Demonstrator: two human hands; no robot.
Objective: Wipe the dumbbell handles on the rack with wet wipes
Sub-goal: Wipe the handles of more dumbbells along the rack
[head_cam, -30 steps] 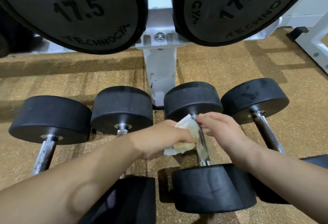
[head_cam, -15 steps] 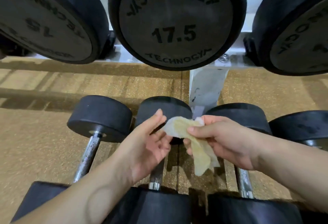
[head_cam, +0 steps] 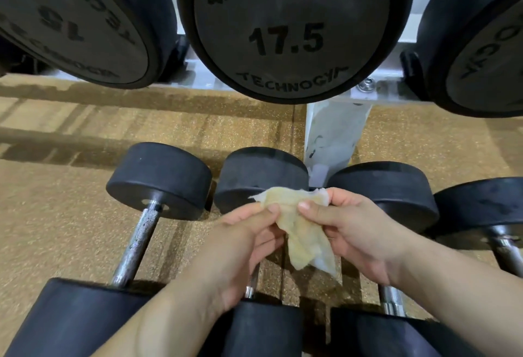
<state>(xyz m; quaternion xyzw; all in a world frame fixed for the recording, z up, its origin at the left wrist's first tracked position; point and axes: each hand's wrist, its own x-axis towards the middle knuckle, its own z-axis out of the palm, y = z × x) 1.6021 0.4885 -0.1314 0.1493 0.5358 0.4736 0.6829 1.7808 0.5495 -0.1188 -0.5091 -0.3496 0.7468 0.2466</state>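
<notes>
Overhead, a TECHNOGYM 17.5 dumbbell (head_cam: 285,31) sits racked above speckled tan floor (head_cam: 56,215); left hand (head_cam: 240,252) and right hand (head_cam: 353,237) pinch a wet wipe (head_cam: 302,232).

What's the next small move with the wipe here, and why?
Likely lower the wipe onto the handle under the hands and wrap it round. The left hand and right hand both pinch its top edge, so it hangs in the air, touching no metal. That handle lies directly below, mostly hidden by the left hand.
</notes>
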